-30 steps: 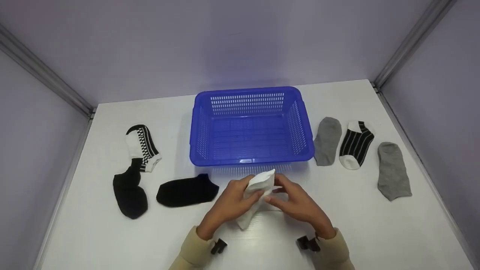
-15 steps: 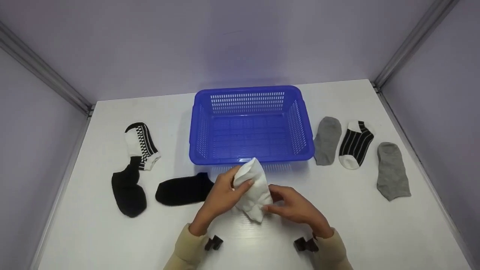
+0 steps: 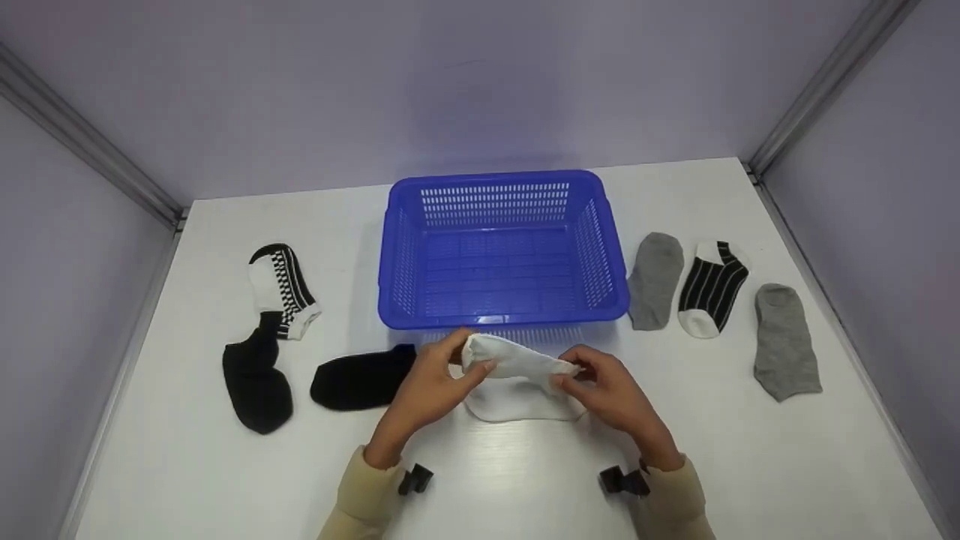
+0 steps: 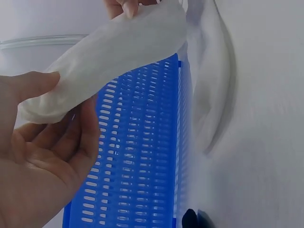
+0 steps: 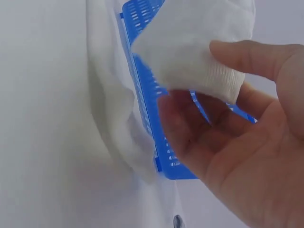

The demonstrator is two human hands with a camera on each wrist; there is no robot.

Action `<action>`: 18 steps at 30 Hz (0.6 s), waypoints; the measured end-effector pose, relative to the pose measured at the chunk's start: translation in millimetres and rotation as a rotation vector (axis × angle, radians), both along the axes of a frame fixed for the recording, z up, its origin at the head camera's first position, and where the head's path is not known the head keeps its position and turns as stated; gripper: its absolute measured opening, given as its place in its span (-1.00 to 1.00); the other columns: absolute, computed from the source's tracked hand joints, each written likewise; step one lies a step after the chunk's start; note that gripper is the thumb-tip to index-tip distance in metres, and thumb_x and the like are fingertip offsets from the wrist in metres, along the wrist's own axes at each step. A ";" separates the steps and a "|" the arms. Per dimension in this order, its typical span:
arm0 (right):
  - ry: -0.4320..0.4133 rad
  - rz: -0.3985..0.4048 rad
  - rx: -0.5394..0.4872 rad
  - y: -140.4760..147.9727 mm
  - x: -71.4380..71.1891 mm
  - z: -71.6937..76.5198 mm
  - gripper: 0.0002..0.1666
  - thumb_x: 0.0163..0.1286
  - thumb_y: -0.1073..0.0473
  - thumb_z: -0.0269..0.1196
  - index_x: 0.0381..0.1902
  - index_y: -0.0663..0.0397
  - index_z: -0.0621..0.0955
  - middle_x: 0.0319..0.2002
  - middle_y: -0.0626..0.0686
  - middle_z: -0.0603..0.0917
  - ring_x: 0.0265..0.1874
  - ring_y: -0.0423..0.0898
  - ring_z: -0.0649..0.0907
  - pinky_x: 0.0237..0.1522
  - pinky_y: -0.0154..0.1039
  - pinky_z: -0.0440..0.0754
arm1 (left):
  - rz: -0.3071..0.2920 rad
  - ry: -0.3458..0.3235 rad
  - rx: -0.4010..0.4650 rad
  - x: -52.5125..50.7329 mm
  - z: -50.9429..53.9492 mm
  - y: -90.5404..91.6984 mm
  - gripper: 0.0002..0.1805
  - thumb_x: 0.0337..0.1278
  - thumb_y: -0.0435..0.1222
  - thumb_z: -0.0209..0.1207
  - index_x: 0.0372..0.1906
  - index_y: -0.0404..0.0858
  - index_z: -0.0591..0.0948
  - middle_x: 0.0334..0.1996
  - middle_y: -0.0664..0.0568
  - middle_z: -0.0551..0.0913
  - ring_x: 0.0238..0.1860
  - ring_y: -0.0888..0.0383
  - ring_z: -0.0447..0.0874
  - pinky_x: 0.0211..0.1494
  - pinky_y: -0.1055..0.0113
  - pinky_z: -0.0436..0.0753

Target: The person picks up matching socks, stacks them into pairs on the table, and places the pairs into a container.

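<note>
A white sock point(image 3: 517, 360) is stretched sideways between both hands, just in front of the blue basket. My left hand point(image 3: 431, 379) pinches one end of it, thumb on top and fingers beneath. At the other end, my right hand point(image 3: 611, 390) pinches the ribbed cuff, which shows in the right wrist view beside the thumb point(image 5: 237, 54). Below the held sock, a second white sock point(image 3: 525, 405) lies on the table, partly hidden in the head view. It also appears at the side of the basket in the left wrist view.
The blue basket point(image 3: 502, 322) stands mid-table. Leftward lie a checkered black-and-white sock point(image 3: 281, 289) and two black socks, one folded point(image 3: 259, 386) and one flat point(image 3: 360, 381). Rightward are two grey socks point(image 3: 656, 281) and a striped sock point(image 3: 712, 289). Walls enclose the table.
The white sock has turned from roughly upright to sideways between the hands. My right hand has shifted from its lower side to the cuff end. A second white sock now shows beneath.
</note>
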State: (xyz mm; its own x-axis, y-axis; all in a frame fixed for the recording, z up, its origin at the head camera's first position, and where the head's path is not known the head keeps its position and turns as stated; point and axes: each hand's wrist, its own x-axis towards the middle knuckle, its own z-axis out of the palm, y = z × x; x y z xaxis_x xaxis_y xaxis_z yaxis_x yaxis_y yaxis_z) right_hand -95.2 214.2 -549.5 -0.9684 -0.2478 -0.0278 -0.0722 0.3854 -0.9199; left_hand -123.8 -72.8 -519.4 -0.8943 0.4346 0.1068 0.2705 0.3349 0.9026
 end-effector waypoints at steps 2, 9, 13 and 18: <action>-0.006 -0.058 0.006 1.9 -0.4 1.4 -0.85 0.42 0.21 0.41 -0.12 0.13 0.69 -0.17 0.06 0.73 -0.17 -0.22 0.62 0.02 -0.34 0.66 | -0.010 0.033 -0.060 -0.7 -1.6 -1.8 -0.72 0.44 -0.17 0.29 0.13 -0.15 0.65 -0.18 0.12 0.76 -0.05 0.17 0.77 0.06 0.22 0.74; 0.013 -0.204 -0.011 11.4 0.4 8.0 -0.86 0.41 0.33 0.38 -0.10 0.13 0.69 -0.16 0.05 0.73 -0.14 -0.14 0.65 0.00 -0.37 0.62 | -0.054 0.102 -0.226 0.5 -5.6 -5.1 -0.83 0.40 -0.28 0.30 -0.02 -0.22 0.74 -0.13 0.05 0.79 -0.08 0.18 0.73 0.06 0.19 0.73; 0.010 -0.240 0.004 18.1 0.9 9.4 -0.84 0.40 0.37 0.37 -0.09 0.12 0.70 -0.12 0.06 0.73 -0.06 -0.14 0.66 0.05 -0.37 0.63 | -0.042 0.152 -0.333 0.6 -8.6 -6.1 -0.91 0.30 -0.36 0.34 -0.15 -0.24 0.77 -0.19 0.03 0.79 -0.16 0.18 0.70 -0.02 0.20 0.71; -0.024 -0.173 0.053 24.0 0.4 6.3 -0.83 0.41 0.39 0.34 -0.08 0.12 0.69 -0.08 0.06 0.73 -0.03 -0.14 0.67 0.12 -0.35 0.63 | -0.047 0.115 -0.397 1.4 -14.4 -8.1 -0.89 0.28 -0.43 0.30 -0.16 -0.22 0.77 -0.33 0.06 0.74 -0.31 0.24 0.57 -0.19 0.30 0.61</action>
State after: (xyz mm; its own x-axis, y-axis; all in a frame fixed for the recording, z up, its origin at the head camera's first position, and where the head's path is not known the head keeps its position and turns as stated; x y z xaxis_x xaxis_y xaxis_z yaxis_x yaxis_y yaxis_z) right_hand -94.8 238.1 -543.2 -0.9954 -0.0747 -0.0601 0.0213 0.4385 -0.8985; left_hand -122.5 -80.9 -533.8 -0.8645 0.5022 0.0205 0.3853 0.6360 0.6686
